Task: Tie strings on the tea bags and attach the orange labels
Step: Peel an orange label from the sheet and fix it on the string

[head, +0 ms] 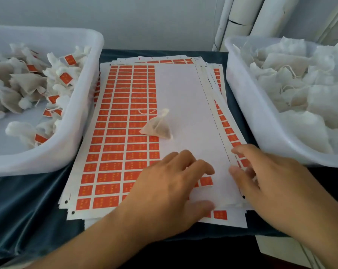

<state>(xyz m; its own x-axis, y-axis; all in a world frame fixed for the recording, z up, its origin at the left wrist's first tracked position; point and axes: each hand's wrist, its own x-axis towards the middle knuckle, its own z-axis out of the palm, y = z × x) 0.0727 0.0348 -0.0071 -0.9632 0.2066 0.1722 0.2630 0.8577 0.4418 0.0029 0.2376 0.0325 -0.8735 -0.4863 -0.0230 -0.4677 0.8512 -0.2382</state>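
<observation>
On a dark-draped table, between two white tubs, a stack of label sheets (pixel 125 121) fills the middle. Left hand (pixel 164 193) rests flat on the top sheet's near end, fingers spread and lightly bent. Right hand (pixel 269 179) reaches to the stack's right edge, fingertips at the paper's margin; whether they pinch it cannot be told. One tea bag (pixel 158 126) with its string lies mid-sheet, well apart from both hands. Left tub (pixel 82 121) holds labelled bags, right tub (pixel 242 105) unlabelled ones.
</observation>
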